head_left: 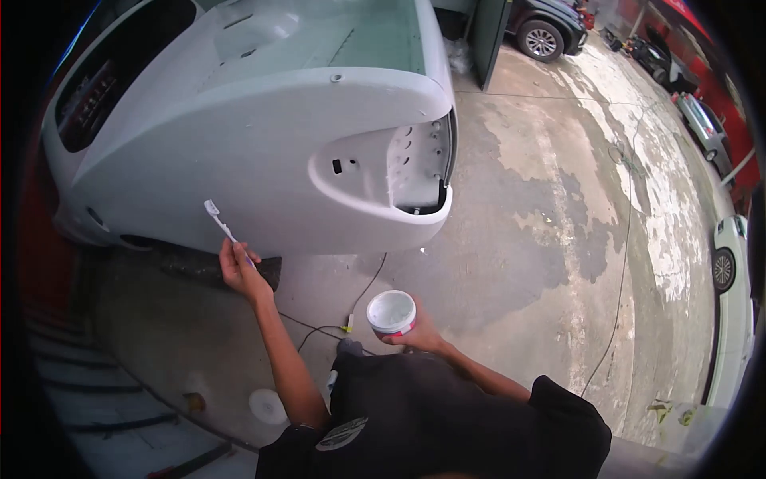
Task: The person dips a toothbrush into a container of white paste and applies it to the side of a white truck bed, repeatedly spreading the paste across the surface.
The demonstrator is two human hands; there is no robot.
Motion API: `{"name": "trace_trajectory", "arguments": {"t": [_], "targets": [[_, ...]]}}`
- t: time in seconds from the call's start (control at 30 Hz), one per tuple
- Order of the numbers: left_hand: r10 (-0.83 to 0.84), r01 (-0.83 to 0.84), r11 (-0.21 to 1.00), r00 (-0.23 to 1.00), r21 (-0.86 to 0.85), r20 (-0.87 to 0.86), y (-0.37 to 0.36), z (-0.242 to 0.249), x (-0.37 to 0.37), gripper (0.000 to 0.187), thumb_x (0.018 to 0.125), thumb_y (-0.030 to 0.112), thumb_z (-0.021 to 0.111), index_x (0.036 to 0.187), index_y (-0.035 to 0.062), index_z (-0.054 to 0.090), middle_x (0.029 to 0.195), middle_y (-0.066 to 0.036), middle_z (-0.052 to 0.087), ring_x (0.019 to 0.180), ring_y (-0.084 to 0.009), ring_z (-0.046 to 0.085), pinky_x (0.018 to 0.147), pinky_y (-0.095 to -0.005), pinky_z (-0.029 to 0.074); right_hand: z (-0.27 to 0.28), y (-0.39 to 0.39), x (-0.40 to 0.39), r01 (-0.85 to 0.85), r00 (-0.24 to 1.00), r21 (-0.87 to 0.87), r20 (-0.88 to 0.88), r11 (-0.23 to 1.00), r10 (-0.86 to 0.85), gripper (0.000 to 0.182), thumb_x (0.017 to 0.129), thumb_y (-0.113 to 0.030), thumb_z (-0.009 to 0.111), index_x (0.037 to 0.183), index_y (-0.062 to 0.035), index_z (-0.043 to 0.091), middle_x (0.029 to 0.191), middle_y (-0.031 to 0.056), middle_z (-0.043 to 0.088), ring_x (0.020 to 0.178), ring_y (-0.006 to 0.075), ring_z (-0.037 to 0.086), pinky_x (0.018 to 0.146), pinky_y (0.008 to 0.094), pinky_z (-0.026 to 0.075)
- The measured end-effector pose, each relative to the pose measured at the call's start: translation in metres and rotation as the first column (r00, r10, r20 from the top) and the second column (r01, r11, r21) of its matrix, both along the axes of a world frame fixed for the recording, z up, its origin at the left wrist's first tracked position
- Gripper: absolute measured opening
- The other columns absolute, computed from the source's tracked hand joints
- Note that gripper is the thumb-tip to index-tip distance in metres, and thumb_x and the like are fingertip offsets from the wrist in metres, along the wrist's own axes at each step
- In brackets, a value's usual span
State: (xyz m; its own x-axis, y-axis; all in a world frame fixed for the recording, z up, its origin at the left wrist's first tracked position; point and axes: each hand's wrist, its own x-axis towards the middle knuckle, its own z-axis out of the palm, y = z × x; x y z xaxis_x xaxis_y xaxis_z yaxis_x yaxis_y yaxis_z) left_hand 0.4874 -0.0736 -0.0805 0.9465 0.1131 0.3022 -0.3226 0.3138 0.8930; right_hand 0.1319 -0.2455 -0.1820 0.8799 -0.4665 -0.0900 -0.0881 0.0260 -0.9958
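Against the lower edge of the grey primed car body [263, 152] we held a white toothbrush [219, 221] in our left hand [239, 270]. The fingers were closed around its handle and the bristle end was pointed up and touching the panel. Our right hand [416, 335] was lower and nearer our chest, gripping a small round white tub [391, 311] from below. The tub was upright and open at the top, with a red band at its base, and it was well apart from the brush. Beneath us lay the stained concrete floor [519, 207], with a thin cable [619, 263] running across it and a white round lid [267, 405] near our left elbow. A black car [546, 28] stood far off beyond the panel.
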Motion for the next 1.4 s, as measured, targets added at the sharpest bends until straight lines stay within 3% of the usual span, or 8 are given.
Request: {"name": "trace_trajectory", "arguments": {"t": [0.23,0.47,0.67,0.97,1.07,1.17,1.37,1.4], "targets": [[0.016,-0.016,1.000,0.994,0.008,-0.104,-0.034,0.000,-0.010,0.027,0.108,0.012,0.070,0.131,-0.0013,0.069,0.103,-0.005,0.072,0.087,-0.0097,0.065,0.073,-0.0276,0.053,0.011,-0.021,-0.020,-0.128,0.988,0.034,-0.079,0.991,0.130,0.114,0.063,-0.027,0.103,0.153,-0.0004,0.038,0.140,0.0173,0.064,0.134,0.0279,0.063,0.116,0.0426,0.050],[-0.124,0.044,0.967,0.942,0.252,0.312,-0.051,-0.042,-0.056,0.024,0.106,0.006,0.071,0.126,-0.0058,0.072,0.104,-0.004,0.072,0.094,-0.0103,0.067,0.082,-0.0262,0.055,0.006,-0.014,-0.020,-0.056,0.996,-0.045,-0.069,0.997,0.053,0.114,0.063,-0.026,0.106,0.151,0.0004,0.037,0.139,0.0167,0.064,0.132,0.0282,0.064,0.115,0.0432,0.050],[0.279,-0.276,0.960,0.956,-0.040,0.090,-0.002,-0.010,0.036,0.024,0.106,0.006,0.071,0.128,-0.0029,0.071,0.100,-0.004,0.073,0.081,-0.0081,0.064,0.069,-0.0239,0.053,0.015,0.019,-0.010,0.019,0.998,-0.061,-0.051,0.998,-0.022,0.112,0.062,-0.025,0.106,0.148,0.0013,0.039,0.137,0.0167,0.064,0.131,0.0273,0.063,0.115,0.0434,0.050],[-0.178,0.128,0.978,0.927,0.168,0.331,-0.042,-0.031,-0.031,0.021,0.102,0.008,0.076,0.120,-0.0038,0.074,0.105,-0.004,0.072,0.088,-0.0127,0.066,0.080,-0.0256,0.054,0.026,0.078,0.008,0.033,0.997,-0.057,-0.064,0.998,-0.037,0.106,0.063,-0.026,0.106,0.145,-0.0002,0.044,0.137,0.0161,0.065,0.130,0.0261,0.064,0.113,0.0425,0.051],[-0.162,0.143,0.975,0.982,-0.171,-0.099,-0.002,-0.019,0.012,0.024,0.102,0.009,0.077,0.123,-0.0030,0.075,0.099,-0.004,0.072,0.082,-0.0111,0.063,0.074,-0.0247,0.052,0.030,0.100,0.007,0.058,0.995,-0.061,-0.073,0.996,-0.063,0.107,0.062,-0.026,0.107,0.145,0.0004,0.044,0.136,0.0159,0.065,0.130,0.0257,0.064,0.113,0.0427,0.051],[-0.122,0.115,0.977,0.992,-0.180,-0.027,0.012,-0.015,0.049,0.026,0.103,0.009,0.076,0.126,-0.0022,0.075,0.093,-0.004,0.071,0.076,-0.0094,0.059,0.068,-0.0242,0.050,0.026,0.115,0.002,0.084,0.993,-0.070,-0.077,0.994,-0.089,0.104,0.063,-0.025,0.105,0.145,-0.0006,0.045,0.134,0.0162,0.067,0.129,0.0257,0.065,0.113,0.0412,0.051],[-0.353,0.114,0.891,0.783,0.440,0.513,-0.028,-0.010,-0.017,0.022,0.106,0.006,0.071,0.124,-0.0052,0.075,0.094,-0.004,0.071,0.077,-0.0094,0.060,0.069,-0.0253,0.052,0.028,0.152,-0.006,0.143,0.987,-0.004,-0.069,0.990,-0.143,0.103,0.064,-0.023,0.105,0.144,0.0002,0.045,0.135,0.0159,0.067,0.130,0.0250,0.065,0.113,0.0411,0.051],[-0.243,0.109,0.947,0.859,0.302,0.450,-0.030,-0.010,-0.011,0.020,0.105,0.004,0.071,0.122,-0.0048,0.076,0.094,-0.005,0.071,0.077,-0.0105,0.062,0.069,-0.0258,0.052,0.038,0.160,-0.006,0.163,0.985,-0.004,-0.064,0.987,-0.163,0.103,0.064,-0.023,0.105,0.144,0.0004,0.045,0.135,0.0159,0.067,0.130,0.0248,0.065,0.113,0.0412,0.051]]}}
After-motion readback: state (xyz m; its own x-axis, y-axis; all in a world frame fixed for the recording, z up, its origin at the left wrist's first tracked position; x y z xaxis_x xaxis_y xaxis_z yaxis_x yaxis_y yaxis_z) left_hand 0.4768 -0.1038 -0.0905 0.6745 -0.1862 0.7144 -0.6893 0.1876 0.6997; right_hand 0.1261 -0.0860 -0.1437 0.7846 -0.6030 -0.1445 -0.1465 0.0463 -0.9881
